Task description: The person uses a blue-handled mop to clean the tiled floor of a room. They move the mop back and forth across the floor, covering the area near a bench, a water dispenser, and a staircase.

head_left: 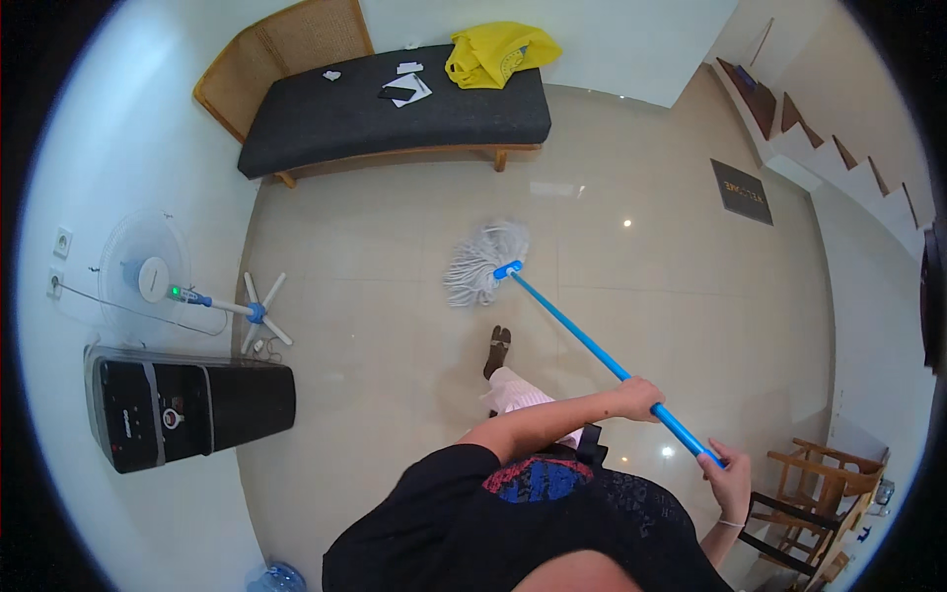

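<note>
A string mop point(485, 259) with grey-white strands rests on the glossy beige tile floor point(375, 326), its strands fanned out to the left of a blue clamp. From the clamp a long blue handle point(567, 323) slants down to the right. My left hand point(638, 399) is wrapped round the middle of that handle. Near its upper end, my right hand point(728, 474) grips it too, with some of the fingers lifted off. One foot of mine in a dark split-toe sock point(498, 347) stands just below the mop strands.
A dark cushioned daybed point(395, 128) with a yellow bag point(498, 54) stands at the far wall. On the left are a standing fan point(153, 279) and a black water dispenser point(197, 409). A doormat point(742, 191) lies near the stairs point(824, 153); a wooden chair point(814, 493) is at lower right.
</note>
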A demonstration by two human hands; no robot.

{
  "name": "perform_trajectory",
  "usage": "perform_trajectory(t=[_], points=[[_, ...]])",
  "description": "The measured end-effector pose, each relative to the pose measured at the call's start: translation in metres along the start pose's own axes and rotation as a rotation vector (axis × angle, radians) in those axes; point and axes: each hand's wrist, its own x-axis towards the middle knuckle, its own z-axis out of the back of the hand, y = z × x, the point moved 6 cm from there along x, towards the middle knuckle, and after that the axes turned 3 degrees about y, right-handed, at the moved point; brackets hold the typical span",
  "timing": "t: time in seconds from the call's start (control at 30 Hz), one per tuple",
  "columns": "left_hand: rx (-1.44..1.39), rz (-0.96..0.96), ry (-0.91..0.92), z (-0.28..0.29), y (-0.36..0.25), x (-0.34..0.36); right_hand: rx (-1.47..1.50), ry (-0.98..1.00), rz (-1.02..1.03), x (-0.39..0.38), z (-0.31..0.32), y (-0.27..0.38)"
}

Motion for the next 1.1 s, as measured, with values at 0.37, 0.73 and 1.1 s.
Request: perform_trajectory(t=[0.37, 0.73, 1.1], points=[[0.239, 0.423, -0.564, 0.221, 0.235, -0.111, -0.460, 0.236, 0.574, 0.192, -0.124, 0.274], [0.243, 0.903, -0.701, 0.281, 0.354, -0.398, -0.519, 0.400, 0.894, 0.174, -0.355, 0.443], [0.010, 0.195, -0.486, 0.281, 0.200, -0.220, -0.416, 0.008, 0.444, 0.089, -0.157, 0.396]])
